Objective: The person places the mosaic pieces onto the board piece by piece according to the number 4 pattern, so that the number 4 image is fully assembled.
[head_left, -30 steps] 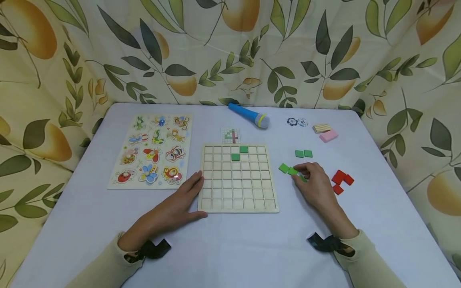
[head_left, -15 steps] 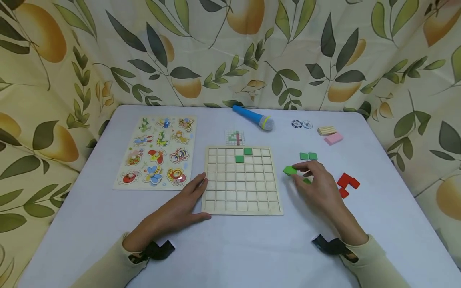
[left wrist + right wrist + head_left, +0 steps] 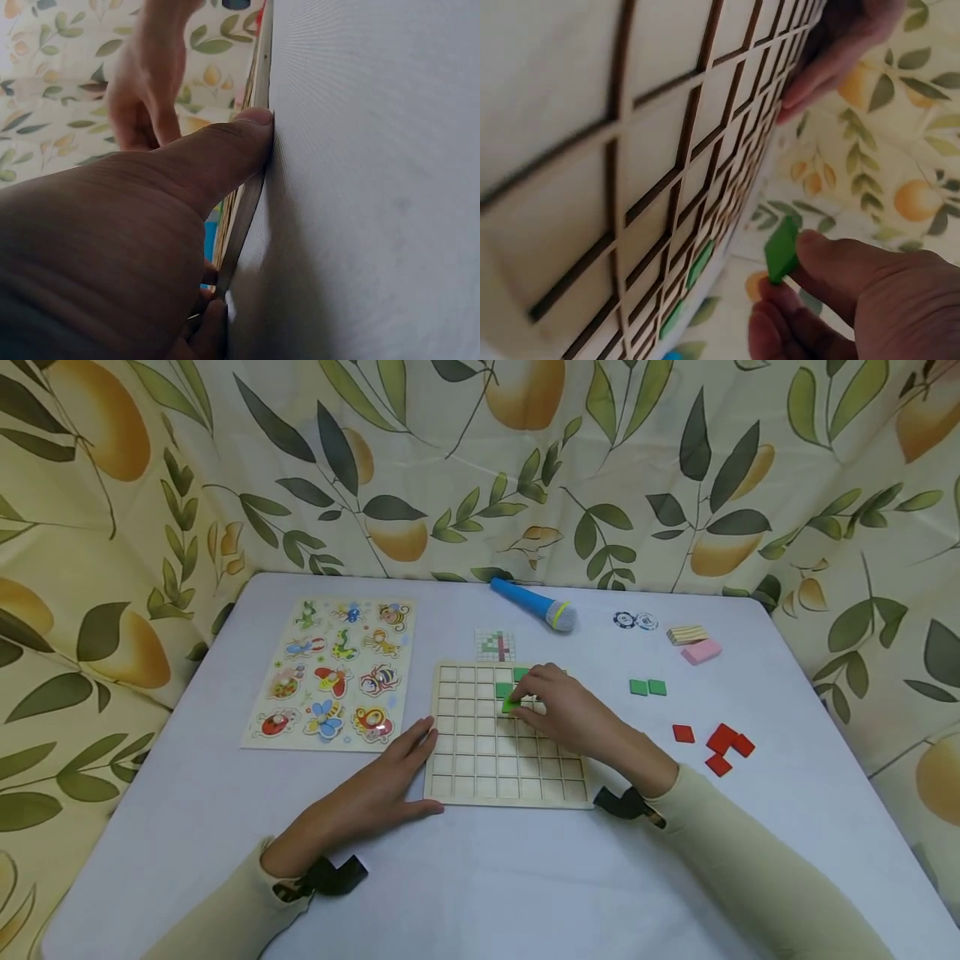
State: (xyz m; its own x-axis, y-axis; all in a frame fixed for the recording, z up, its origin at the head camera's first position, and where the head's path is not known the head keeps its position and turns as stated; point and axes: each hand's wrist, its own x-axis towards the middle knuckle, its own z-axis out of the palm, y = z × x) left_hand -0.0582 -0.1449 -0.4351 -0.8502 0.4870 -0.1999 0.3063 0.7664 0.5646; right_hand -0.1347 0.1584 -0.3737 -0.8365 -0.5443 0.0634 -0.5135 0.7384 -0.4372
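**A green tile held over the grid board**

The right hand pinches a small green tile between thumb and fingertips, tilted and just above the wooden grid board. The right wrist view shows it not yet flat in a cell. Two green tiles already sit in cells right at its 12 o'clock, one diagonal to the other.

The left hand lies at the board's 8 o'clock, fingers straight and relaxed, thumb pressed to the near edge as the left wrist view shows, and grips nothing.

This looks like the placing step: the tile is over the board but not seated. The next move, as I judge it, calls for levelling the tile and lowering it squarely into one cell beside those already laid, while the left hand steadies the board.

Farther out on the surface:
- a small pattern card at the board's 12 o'clock
- a pair of spare green tiles at 2 o'clock
- red tiles at 3 o'clock
- an insect puzzle at 9 o'clock
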